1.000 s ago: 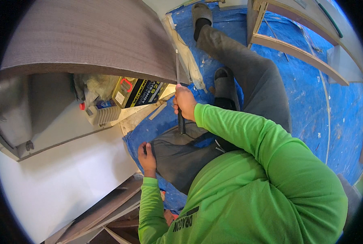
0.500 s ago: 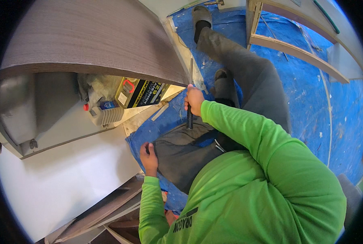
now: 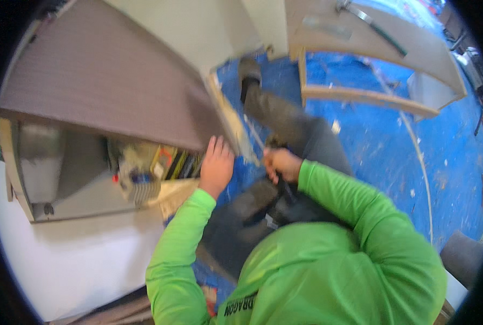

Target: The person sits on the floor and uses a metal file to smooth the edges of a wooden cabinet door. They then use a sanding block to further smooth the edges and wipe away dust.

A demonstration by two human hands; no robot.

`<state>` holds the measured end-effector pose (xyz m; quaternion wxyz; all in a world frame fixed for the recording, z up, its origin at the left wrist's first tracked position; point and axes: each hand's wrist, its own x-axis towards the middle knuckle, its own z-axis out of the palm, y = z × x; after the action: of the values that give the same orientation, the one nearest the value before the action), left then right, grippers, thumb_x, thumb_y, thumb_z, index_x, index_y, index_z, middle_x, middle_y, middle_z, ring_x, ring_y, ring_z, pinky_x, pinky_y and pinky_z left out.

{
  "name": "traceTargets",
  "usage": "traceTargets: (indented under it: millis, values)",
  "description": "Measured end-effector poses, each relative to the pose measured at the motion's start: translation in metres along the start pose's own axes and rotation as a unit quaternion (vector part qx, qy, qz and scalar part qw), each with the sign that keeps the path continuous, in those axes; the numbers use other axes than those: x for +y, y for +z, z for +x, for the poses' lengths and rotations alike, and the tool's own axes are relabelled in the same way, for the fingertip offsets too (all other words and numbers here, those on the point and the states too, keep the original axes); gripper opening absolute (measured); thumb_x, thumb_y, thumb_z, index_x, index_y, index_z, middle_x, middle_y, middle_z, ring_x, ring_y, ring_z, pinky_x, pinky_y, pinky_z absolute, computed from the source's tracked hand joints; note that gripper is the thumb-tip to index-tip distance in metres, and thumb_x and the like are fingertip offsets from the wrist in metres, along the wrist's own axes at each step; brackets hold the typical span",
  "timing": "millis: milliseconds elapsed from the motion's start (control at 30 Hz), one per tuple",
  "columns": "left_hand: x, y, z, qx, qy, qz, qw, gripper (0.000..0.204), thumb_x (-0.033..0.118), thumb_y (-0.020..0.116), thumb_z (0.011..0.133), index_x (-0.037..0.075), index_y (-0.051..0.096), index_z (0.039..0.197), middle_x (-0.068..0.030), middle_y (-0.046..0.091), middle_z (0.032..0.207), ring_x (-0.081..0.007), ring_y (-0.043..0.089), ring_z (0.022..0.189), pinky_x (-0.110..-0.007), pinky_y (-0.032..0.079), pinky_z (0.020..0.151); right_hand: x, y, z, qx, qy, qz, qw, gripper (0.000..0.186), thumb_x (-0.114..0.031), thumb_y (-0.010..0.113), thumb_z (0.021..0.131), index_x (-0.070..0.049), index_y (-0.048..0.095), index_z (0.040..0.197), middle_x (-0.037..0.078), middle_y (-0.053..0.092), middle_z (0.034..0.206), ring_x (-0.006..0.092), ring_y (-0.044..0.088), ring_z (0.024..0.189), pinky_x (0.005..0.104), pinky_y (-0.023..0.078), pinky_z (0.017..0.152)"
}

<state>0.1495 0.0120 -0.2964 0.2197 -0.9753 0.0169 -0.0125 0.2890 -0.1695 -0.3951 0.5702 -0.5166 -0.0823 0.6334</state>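
Observation:
The front corner of the dark wood-grain panel (image 3: 106, 81) is under the fingers of my left hand (image 3: 216, 165), which are stretched out along its edge. Just right of that corner, my right hand (image 3: 281, 164) grips the black handle of a long, thin metal tool (image 3: 254, 132), which looks like a file and points up and away from me beside the panel's pale end strip (image 3: 225, 111). The tool's exact type is blurred. Beneath the panel, in an open compartment (image 3: 84, 200), sit a black-and-yellow can (image 3: 179, 165) and a pale plastic jug (image 3: 143, 188) among crumpled material.
My outstretched leg (image 3: 322, 146) lies on the blue sheet (image 3: 393, 168). A curved wooden frame (image 3: 371, 96) stands at the upper right, with a hammer (image 3: 382, 33) on its top. A white panel (image 3: 73, 260) lies at lower left, beside stacked boards (image 3: 106, 317).
My left hand has risen from beside my thigh to the panel's edge. My right hand has moved right with the tool, now more tilted. The view has shifted, showing more at the top.

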Motion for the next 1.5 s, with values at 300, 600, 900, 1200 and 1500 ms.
traceTargets:
  millis: [300, 600, 900, 1200, 1500]
  values:
    - [-0.033, 0.022, 0.000, -0.165, 0.065, 0.032, 0.984, 0.022, 0.023, 0.056, 0.090, 0.011, 0.075, 0.090, -0.0081, 0.070, 0.097, -0.0285, 0.063, 0.101, -0.046, 0.044, 0.097, 0.001, 0.003, 0.025, -0.021, 0.048, 0.062, 0.997, 0.044, -0.038, 0.044, 0.108, -0.004, 0.050, 0.081, 0.010, 0.049, 0.063, 0.0240, 0.046, 0.045, 0.0406, 0.041, 0.039]
    - [-0.033, 0.012, 0.006, -0.148, 0.069, 0.032, 0.986, 0.022, 0.020, 0.053, 0.091, 0.011, 0.073, 0.090, -0.0069, 0.069, 0.095, -0.0262, 0.062, 0.099, -0.043, 0.045, 0.091, -0.004, 0.000, 0.022, -0.004, 0.075, 0.076, 0.994, 0.044, -0.038, 0.046, 0.107, -0.003, 0.049, 0.083, 0.010, 0.048, 0.067, 0.0237, 0.047, 0.048, 0.0404, 0.041, 0.040]
    - [-0.027, 0.005, -0.002, -0.161, 0.104, 0.003, 0.981, 0.021, 0.022, 0.053, 0.092, 0.011, 0.072, 0.089, -0.0064, 0.069, 0.095, -0.0243, 0.063, 0.097, -0.043, 0.044, 0.088, -0.002, 0.005, 0.024, 0.008, 0.055, 0.060, 0.997, 0.044, -0.038, 0.045, 0.107, -0.001, 0.051, 0.084, 0.010, 0.048, 0.065, 0.0242, 0.047, 0.047, 0.0406, 0.042, 0.039]
    - [-0.011, -0.029, -0.003, -0.158, 0.057, 0.083, 0.982, 0.037, 0.024, 0.045, 0.098, 0.004, 0.067, 0.120, -0.0162, 0.065, 0.125, -0.0319, 0.056, 0.124, -0.049, 0.034, 0.111, -0.006, 0.001, 0.022, 0.008, 0.066, 0.076, 0.995, 0.040, -0.034, 0.046, 0.107, -0.004, 0.049, 0.081, 0.010, 0.047, 0.065, 0.0255, 0.048, 0.048, 0.0435, 0.041, 0.040]
    - [-0.002, 0.008, -0.013, -0.267, 0.014, 0.204, 0.942, 0.054, 0.028, 0.035, 0.102, -0.002, 0.048, 0.145, -0.0197, 0.044, 0.155, -0.0334, 0.034, 0.148, -0.054, 0.012, 0.124, -0.009, 0.005, 0.012, 0.017, 0.061, 0.067, 0.996, 0.039, -0.035, 0.047, 0.107, -0.005, 0.050, 0.082, 0.009, 0.048, 0.064, 0.0226, 0.047, 0.051, 0.0389, 0.041, 0.042]
